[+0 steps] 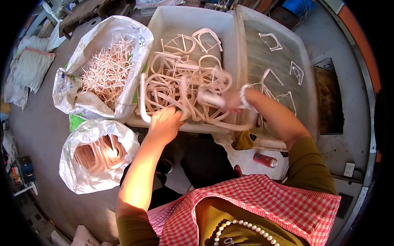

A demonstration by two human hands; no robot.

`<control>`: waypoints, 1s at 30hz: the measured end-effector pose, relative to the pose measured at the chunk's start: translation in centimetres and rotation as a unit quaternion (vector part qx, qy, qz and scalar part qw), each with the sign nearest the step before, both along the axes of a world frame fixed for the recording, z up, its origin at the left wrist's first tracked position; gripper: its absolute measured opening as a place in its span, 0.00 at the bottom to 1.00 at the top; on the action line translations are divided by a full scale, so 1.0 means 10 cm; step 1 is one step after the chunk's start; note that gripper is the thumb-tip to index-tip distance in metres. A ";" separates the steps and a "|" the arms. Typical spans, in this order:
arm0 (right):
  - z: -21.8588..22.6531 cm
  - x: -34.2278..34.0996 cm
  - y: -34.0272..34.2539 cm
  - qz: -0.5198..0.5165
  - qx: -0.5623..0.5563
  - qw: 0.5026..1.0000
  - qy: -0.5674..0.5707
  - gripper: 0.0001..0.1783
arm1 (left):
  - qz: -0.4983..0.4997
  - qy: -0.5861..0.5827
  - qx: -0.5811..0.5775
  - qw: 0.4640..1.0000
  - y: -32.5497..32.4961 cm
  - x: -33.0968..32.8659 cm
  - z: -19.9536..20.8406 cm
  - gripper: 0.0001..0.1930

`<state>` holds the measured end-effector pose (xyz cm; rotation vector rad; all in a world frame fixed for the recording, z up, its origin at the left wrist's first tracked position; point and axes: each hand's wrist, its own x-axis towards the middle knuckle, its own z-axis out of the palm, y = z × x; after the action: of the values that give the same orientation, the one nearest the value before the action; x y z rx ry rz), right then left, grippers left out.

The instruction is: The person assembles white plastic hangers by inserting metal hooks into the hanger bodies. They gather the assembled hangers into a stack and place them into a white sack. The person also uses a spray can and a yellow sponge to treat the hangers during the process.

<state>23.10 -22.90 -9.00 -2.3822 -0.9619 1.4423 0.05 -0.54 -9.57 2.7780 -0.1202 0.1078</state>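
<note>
My left hand is at the near left edge of a white plastic tub, its fingers closed on a pale pink curved plastic piece. Motion blurs my right hand, which wears a beaded bracelet, at the tub's right side. Beside its fingers is a blurred, thick pink piece; whether they grip it I cannot tell. A tangled heap of similar pink curved frames fills much of the tub.
A second tub on the right holds several thin pink frames. At left, one white sack contains many thin pink sticks; a nearer sack contains curved pink pieces. A red spray can lies below the tubs.
</note>
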 end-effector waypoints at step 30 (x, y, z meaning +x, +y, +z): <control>-0.15 -0.71 1.05 -0.352 0.249 0.831 0.352 0.21 | -0.165 -0.050 0.184 0.968 -0.67 0.17 -0.43 0.15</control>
<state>15.96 -12.44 -10.53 -1.3791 -0.1724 1.3465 1.80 -7.26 -13.85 3.0691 -0.6912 0.1520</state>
